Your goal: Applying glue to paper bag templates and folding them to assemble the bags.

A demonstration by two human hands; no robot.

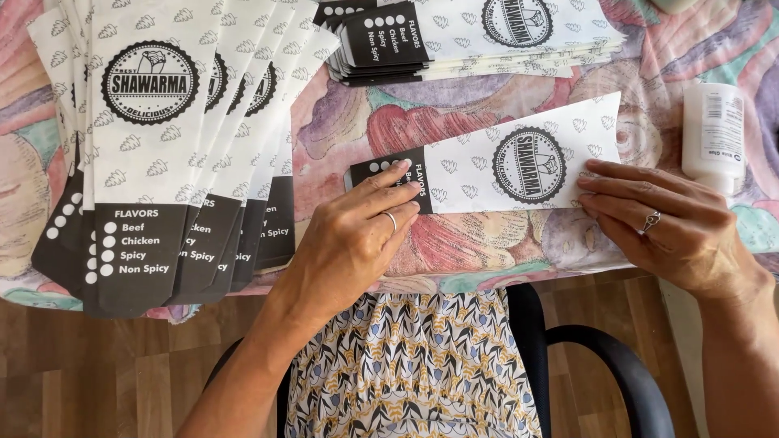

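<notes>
A long white paper bag [479, 166] with a black end and a round black emblem lies sideways on the patterned tablecloth [479, 243]. My left hand [353, 235] presses flat on its black end, fingers together, a ring on one finger. My right hand [665, 223] lies flat at the bag's white right end, fingertips on the paper, also wearing a ring. Neither hand grips anything.
A fanned row of the same bags [162, 154] hangs over the table's front edge at the left. Another stack of bags [471, 36] lies at the back. A white glue bottle [712, 134] lies at the right. A black chair arm [617, 365] is below.
</notes>
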